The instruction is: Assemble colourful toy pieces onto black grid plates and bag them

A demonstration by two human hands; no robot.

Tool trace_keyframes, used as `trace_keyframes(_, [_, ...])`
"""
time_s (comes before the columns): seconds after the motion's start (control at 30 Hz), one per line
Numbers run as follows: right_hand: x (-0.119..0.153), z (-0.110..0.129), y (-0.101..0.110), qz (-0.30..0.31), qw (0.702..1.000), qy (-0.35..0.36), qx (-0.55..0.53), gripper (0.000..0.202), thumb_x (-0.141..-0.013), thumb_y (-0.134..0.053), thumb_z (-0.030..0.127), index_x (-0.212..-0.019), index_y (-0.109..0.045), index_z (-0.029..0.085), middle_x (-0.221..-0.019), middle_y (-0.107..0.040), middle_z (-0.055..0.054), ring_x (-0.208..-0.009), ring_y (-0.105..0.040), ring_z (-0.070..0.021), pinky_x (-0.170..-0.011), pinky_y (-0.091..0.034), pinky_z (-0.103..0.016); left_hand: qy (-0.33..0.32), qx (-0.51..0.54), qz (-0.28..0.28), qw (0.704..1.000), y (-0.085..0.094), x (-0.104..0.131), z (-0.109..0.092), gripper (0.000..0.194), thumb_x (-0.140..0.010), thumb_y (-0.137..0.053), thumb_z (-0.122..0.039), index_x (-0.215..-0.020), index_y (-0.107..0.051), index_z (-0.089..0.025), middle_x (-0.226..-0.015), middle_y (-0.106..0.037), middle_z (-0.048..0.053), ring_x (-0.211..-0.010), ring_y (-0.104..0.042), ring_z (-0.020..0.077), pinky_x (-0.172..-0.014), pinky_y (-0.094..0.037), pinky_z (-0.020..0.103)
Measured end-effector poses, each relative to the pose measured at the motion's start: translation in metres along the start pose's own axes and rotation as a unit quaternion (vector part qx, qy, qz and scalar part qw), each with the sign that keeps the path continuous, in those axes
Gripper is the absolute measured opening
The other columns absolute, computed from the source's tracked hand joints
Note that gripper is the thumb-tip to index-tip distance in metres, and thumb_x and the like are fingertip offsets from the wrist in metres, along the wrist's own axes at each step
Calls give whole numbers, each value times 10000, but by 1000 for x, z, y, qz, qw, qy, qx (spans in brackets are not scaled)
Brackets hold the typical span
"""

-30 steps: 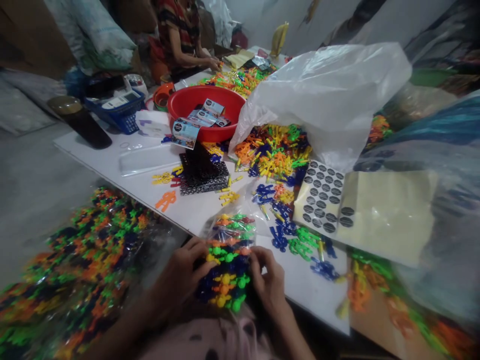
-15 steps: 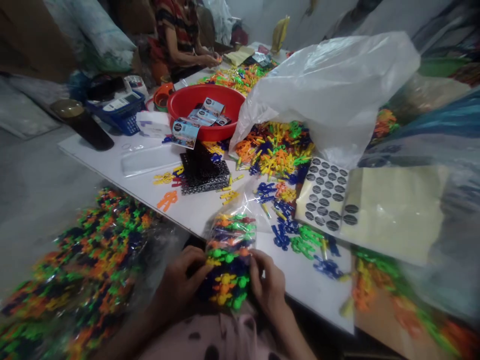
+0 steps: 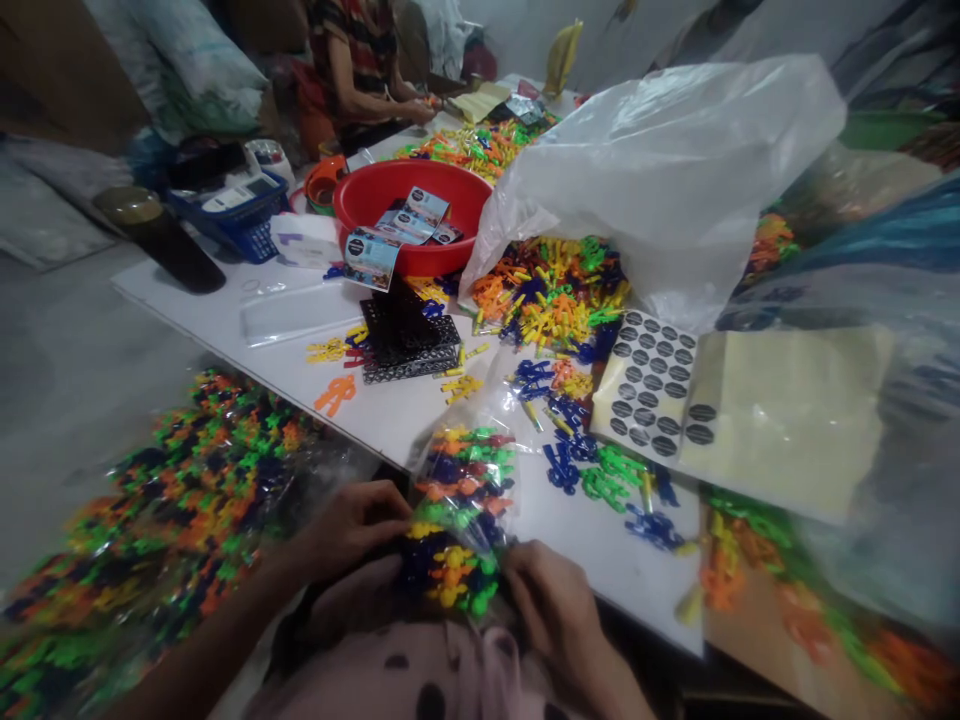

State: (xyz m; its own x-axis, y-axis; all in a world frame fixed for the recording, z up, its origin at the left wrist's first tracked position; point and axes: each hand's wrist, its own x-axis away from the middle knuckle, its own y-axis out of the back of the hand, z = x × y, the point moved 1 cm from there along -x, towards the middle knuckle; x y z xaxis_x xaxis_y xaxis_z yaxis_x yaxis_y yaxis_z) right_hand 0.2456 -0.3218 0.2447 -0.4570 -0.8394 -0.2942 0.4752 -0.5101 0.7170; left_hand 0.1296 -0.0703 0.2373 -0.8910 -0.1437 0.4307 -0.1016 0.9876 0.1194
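Note:
A clear plastic bag (image 3: 465,480) packed with rows of small coloured plastic figures leans from the table edge down to my lap. My left hand (image 3: 367,522) is at its left side, the fingers closed on the bag's edge. Lower down on the opposite side, my right hand (image 3: 551,592) has its fingers bent and pressed together at the bag's right edge. Yellow, orange, green and blue figures show through the film. Loose blue figures (image 3: 568,465) and green figures (image 3: 611,478) lie on the table to the right of the bag.
Beyond the bag stand a black mesh holder (image 3: 411,345) and a red basin (image 3: 412,170) with printed cards. A sticker sheet (image 3: 646,385) and a large white bag (image 3: 660,170) are on the right. Filled bags (image 3: 180,510) lie lower left. Another person (image 3: 360,75) works at the far end.
My right hand has slid down along the bag's right edge, and its fingers are more folded. My left hand has shifted slightly up and left. The bag stays nearly in place.

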Motion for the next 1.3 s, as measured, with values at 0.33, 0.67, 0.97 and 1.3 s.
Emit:
trace_keyframes(0.33, [1,9,12,128,974,-118,-144,178,-951,-423,216,-795,-508,203,-729,-554,8,-646,-515,-105,-608,-395,-200,-126,-160,-93,975,-2,23,18,130,-910,-430,-267,-831,-504,-197,-898,-545,29,-844,-519,159,-792,-419,286])
trace_keyframes(0.67, [-16,-2,26,194,910,-230,-285,271,-877,-578,366,-693,-522,174,-648,-511,26,-602,-461,-97,-521,-351,-193,-86,-82,64,991,7,30,-3,188,-906,-461,-348,-804,-508,-197,-808,-531,-6,-748,-482,141,-671,-393,249])
trace_keyframes(0.97, [-143,39,151,-325,918,-42,-221,169,-797,-680,322,-779,-562,203,-547,-510,61,-432,-415,-69,-401,-318,-185,-388,198,-96,895,17,-24,-215,141,-852,-585,-254,-796,-518,-144,-716,-555,-22,-621,-556,78,-579,-416,202])
trace_keyframes(1.3, [-118,13,129,-280,918,-78,-269,235,-810,-669,368,-735,-530,195,-558,-501,52,-432,-402,-65,-406,-311,-176,-421,169,-121,883,9,-76,-213,119,-858,-574,-229,-822,-507,-138,-745,-620,0,-682,-628,110,-673,-513,263])
